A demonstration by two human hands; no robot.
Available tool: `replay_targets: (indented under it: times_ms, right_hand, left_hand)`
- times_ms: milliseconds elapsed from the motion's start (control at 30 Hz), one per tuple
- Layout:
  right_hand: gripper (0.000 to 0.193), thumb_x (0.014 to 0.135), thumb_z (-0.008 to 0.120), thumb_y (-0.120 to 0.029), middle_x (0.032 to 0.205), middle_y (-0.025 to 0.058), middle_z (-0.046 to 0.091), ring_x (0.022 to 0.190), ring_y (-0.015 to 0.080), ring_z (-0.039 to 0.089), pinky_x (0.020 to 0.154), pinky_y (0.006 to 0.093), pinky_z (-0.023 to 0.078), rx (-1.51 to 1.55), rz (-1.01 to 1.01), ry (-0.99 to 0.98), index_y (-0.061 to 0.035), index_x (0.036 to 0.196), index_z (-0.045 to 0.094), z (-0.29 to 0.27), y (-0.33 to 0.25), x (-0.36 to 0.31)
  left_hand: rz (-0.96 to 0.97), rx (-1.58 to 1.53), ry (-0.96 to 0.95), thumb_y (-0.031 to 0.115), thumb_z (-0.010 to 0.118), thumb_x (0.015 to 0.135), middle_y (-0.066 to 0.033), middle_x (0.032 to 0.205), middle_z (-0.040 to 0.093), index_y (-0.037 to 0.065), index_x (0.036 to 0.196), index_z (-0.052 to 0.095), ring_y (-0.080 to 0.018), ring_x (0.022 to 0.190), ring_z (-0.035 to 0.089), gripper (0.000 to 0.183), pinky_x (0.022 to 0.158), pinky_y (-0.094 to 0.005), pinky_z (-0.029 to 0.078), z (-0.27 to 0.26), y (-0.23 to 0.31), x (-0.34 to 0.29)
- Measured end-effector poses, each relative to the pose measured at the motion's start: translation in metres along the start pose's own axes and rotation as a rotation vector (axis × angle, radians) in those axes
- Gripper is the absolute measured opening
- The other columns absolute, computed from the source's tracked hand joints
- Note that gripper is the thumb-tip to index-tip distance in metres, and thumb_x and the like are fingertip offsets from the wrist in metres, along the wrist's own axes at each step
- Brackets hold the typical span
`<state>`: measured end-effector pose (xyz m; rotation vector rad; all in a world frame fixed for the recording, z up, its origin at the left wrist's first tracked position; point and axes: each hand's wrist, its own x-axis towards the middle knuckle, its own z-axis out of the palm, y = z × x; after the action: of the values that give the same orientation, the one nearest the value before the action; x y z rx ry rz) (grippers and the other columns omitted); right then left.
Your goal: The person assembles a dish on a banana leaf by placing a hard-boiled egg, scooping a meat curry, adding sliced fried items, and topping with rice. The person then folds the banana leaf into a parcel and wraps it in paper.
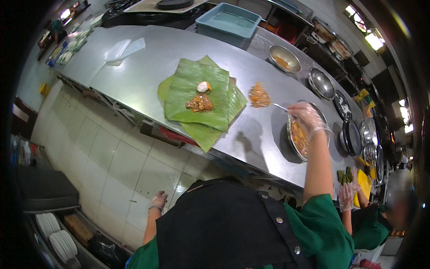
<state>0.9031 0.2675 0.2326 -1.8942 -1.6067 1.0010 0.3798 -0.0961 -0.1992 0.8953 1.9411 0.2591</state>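
Green leaves (pixel 179 96) are spread, overlapping, on the steel table (pixel 139 85); a brown saucy heap (pixel 200 104) is laid near their middle, and a white piece (pixel 204 87) with an orange edge is set just behind it. A spoon (pixel 278 107) is gripped by its handle in the right hand (pixel 307 115), which is covered by a clear glove; an orange-brown scoop of food (pixel 260 95), blurred, is carried on it above the table, between the leaves and the bowl (pixel 288 132); orange food (pixel 299 139) is held in that bowl, which is partly hidden by the right hand and forearm. The left hand (pixel 157 201), also gloved, is hung low over the floor (pixel 116 166), well apart from the table, its fingers loosely curled; whether anything is held in it cannot be told. Behind the leaves, a blue tub (pixel 215 28) is placed at the far edge; orange liquid is contained in a metal basin (pixel 273 50) to its right. At the right, dark green bundles (pixel 345 175) are handled by a co-worker's gloved hands (pixel 346 197) beside a yellow board (pixel 363 183).
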Motion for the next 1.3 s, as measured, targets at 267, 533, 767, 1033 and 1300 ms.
replay_targets:
  times_ms: [267, 533, 767, 1033, 1300]
  right_hand:
    - [0.028, 0.081, 0.065, -0.022, 0.092, 0.0139, 0.073, 0.084, 0.0228, 0.069, 0.080, 0.0339, 0.054, -0.262, -0.227, -0.308, -0.0020, 0.098, 0.075, 0.146, -0.020, 0.074]
    - [0.031, 0.081, 0.063, -0.025, 0.097, 0.0183, 0.072, 0.092, 0.0291, 0.069, 0.087, 0.0371, 0.052, -0.404, -0.377, -0.176, -0.0057, 0.103, 0.075, 0.173, -0.004, 0.094]
    - [0.031, 0.082, 0.055, -0.022, 0.104, 0.0156, 0.071, 0.099, 0.0333, 0.067, 0.090, 0.0417, 0.051, -0.562, -0.337, -0.130, -0.0141, 0.103, 0.076, 0.168, -0.035, 0.082]
    - [0.026, 0.082, 0.055, -0.019, 0.102, 0.0189, 0.070, 0.098, 0.0359, 0.067, 0.087, 0.0447, 0.052, -0.659, -0.231, -0.102, -0.0103, 0.094, 0.075, 0.145, -0.054, 0.075]
    - [0.028, 0.081, 0.059, -0.022, 0.096, 0.0139, 0.073, 0.091, 0.0291, 0.069, 0.085, 0.0404, 0.053, -0.631, -0.311, -0.091, -0.0123, 0.100, 0.077, 0.133, -0.028, 0.082]
  left_hand:
    - [-0.144, 0.032, 0.028, 0.033, 0.061, 0.087, -0.0191, 0.109, 0.070, 0.007, 0.128, 0.061, -0.0287, 0.096, 0.069, 0.049, 0.088, -0.0397, 0.052, 0.021, -0.037, -0.049]
    - [-0.103, 0.457, -0.113, 0.034, 0.060, 0.088, -0.0194, 0.112, 0.069, 0.008, 0.127, 0.062, -0.0303, 0.101, 0.068, 0.048, 0.091, -0.0406, 0.052, 0.030, -0.165, -0.094]
    - [0.285, 0.675, 0.035, 0.034, 0.060, 0.089, -0.0189, 0.111, 0.070, 0.007, 0.128, 0.062, -0.0298, 0.099, 0.068, 0.047, 0.089, -0.0403, 0.052, 0.009, -0.149, -0.068]
    - [-0.105, -0.225, 0.057, 0.025, 0.062, 0.089, -0.0163, 0.103, 0.071, 0.003, 0.129, 0.060, -0.0216, 0.082, 0.069, 0.045, 0.078, -0.0348, 0.054, -0.027, 0.023, -0.060]
    - [-0.100, 0.116, -0.027, 0.036, 0.058, 0.089, -0.0161, 0.119, 0.068, 0.008, 0.124, 0.065, -0.0323, 0.112, 0.064, 0.045, 0.094, -0.0402, 0.050, 0.002, -0.066, -0.039]
